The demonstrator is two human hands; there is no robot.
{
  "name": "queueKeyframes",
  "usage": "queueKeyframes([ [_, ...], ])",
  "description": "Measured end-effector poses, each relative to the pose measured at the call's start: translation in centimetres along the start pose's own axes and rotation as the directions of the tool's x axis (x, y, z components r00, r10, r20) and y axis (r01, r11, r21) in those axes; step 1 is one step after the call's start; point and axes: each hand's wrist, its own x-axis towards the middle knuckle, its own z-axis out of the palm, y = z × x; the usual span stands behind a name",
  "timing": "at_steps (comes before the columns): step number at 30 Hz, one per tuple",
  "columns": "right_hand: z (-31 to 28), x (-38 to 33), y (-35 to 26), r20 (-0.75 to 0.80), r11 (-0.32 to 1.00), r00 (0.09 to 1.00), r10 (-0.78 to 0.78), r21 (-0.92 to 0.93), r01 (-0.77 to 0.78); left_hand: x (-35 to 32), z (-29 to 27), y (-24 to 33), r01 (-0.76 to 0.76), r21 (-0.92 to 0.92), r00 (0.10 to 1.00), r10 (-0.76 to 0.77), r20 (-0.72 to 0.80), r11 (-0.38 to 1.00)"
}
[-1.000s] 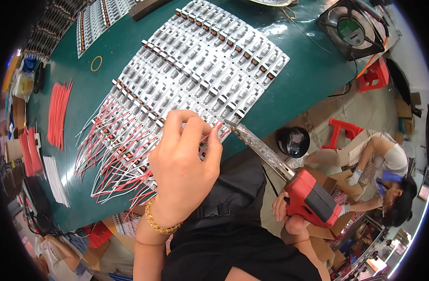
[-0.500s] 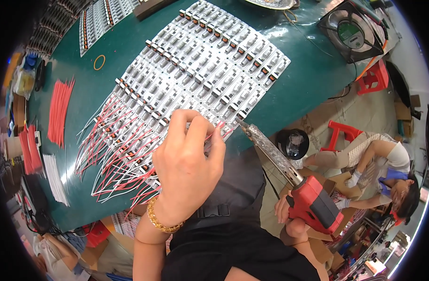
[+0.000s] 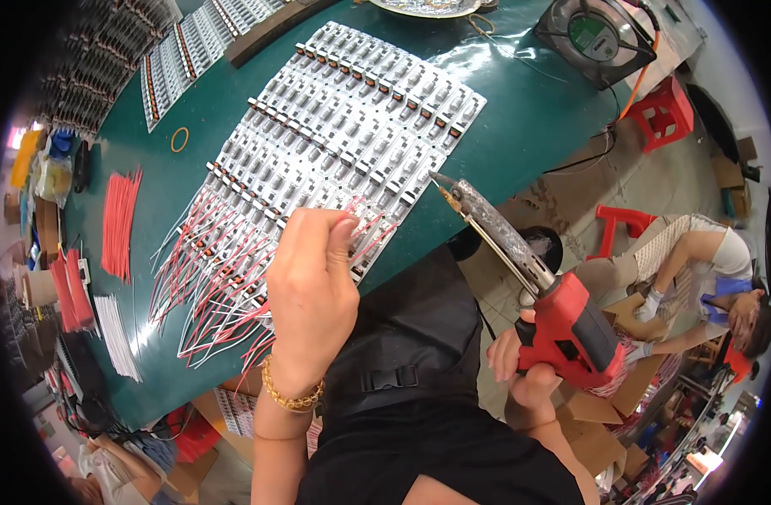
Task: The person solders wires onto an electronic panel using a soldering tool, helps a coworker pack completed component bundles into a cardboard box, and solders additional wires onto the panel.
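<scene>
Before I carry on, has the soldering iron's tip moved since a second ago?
Yes: judged against the fan, the soldering iron's tip has moved rightward and farther from the body, closer to it.

Green tabletop [image 3: 520, 118]. Circuit-board panel [image 3: 352, 109] runs forward from beneath the left hand [image 3: 312, 295]. Left of that hand: red wires [image 3: 118, 223], white wires [image 3: 117, 337]. Forward-left: orange rubber band [image 3: 173, 140], second panel [image 3: 187, 55]. Far forward: dark bar [image 3: 276, 34], metal dish [image 3: 432, 7]. Far forward-right: axial fan [image 3: 594, 38].

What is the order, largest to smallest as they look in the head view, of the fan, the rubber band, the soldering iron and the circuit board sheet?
1. Circuit board sheet
2. Soldering iron
3. Fan
4. Rubber band
</scene>
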Motion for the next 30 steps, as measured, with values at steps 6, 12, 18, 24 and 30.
queueKeyframes([
  [6,0.7,0.3,-0.8,-0.076,0.996,0.994,-0.075,0.032,0.078,-2.1,-3.6,2.3,-0.056,-0.281,0.915,-0.064,-0.399,0.958],
  [12,0.4,0.1,1.0,-0.01,0.987,0.997,-0.073,0.14,0.073,-5.2,-4.7,8.6,0.22,-0.92,0.967,0.194,0.163,-0.323],
  [18,0.2,-0.6,0.5,0.038,0.984,0.996,-0.077,0.164,0.07,-6.0,-3.3,6.6,0.377,-0.846,0.831,0.542,0.128,-0.378],
  [24,0.8,-0.9,0.7,0.04,0.983,0.996,-0.074,0.169,0.066,-6.1,-3.0,8.5,0.41,-0.754,0.858,0.498,0.127,-0.513],
  [30,0.5,-1.3,0.9,-0.001,0.968,0.989,-0.148,0.206,0.145,-7.0,-4.5,7.4,0.445,-0.89,0.886,0.189,0.423,-0.099],
])
